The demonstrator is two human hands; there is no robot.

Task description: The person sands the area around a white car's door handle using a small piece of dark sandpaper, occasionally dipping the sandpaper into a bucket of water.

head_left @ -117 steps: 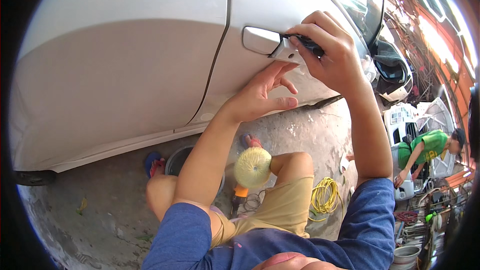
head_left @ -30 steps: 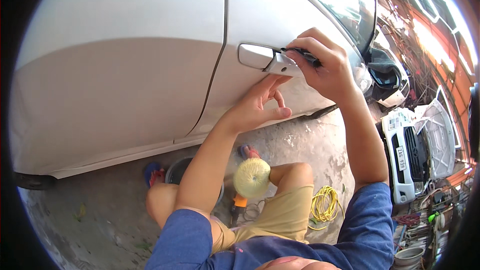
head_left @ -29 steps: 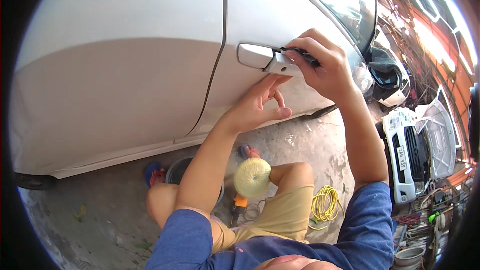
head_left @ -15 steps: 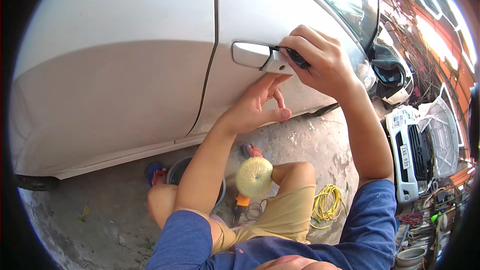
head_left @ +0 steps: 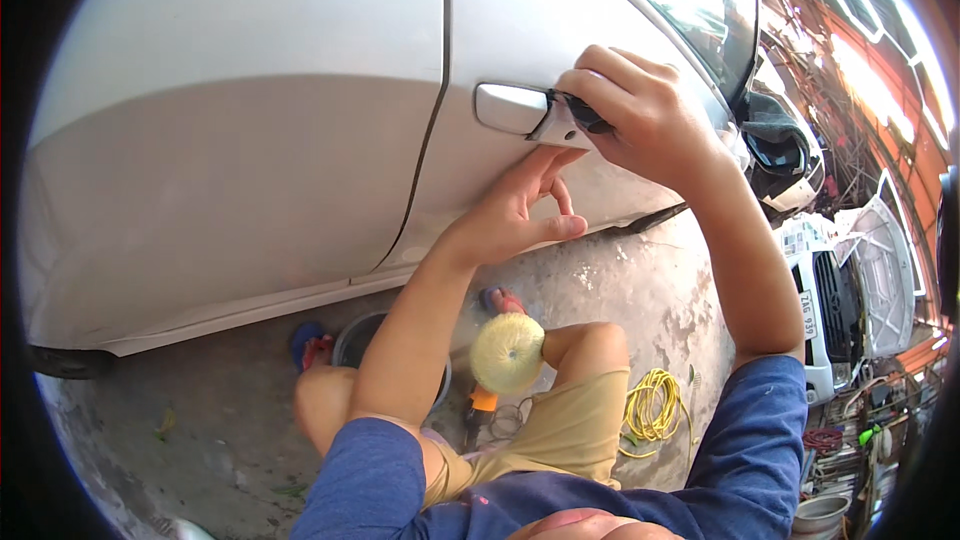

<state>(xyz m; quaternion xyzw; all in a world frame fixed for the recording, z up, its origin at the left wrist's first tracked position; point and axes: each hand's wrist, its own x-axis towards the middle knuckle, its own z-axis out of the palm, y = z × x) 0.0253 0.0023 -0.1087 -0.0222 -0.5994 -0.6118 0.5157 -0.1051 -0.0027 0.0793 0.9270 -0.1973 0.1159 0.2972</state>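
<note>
A silver car door point(head_left: 520, 0) fills the space before me. On it sits the handle, with a silver grip section point(head_left: 512, 108) and a smaller silver piece point(head_left: 562, 126) that has a keyhole. At the right end of the handle, my right hand point(head_left: 648, 125) is closed round a small black piece point(head_left: 588, 114), mostly hidden by my fingers; its kind cannot be made out. My left hand point(head_left: 515, 212) reaches up from below, fingers stretched to the underside of the keyhole piece. Its thumb stands apart, and nothing shows in the palm.
Between my feet and knees are a dark bucket point(head_left: 362, 335) and a polisher with a round cream pad point(head_left: 508, 352) and orange-black body point(head_left: 482, 400). A coiled yellow cord point(head_left: 655, 406) lies right on the concrete floor. Farther right stands a car with its hood raised point(head_left: 885, 280).
My right elbow has swung slightly outward to the right, and the right hand tilts a little more over the black piece. My left hand keeps its place under the handle.
</note>
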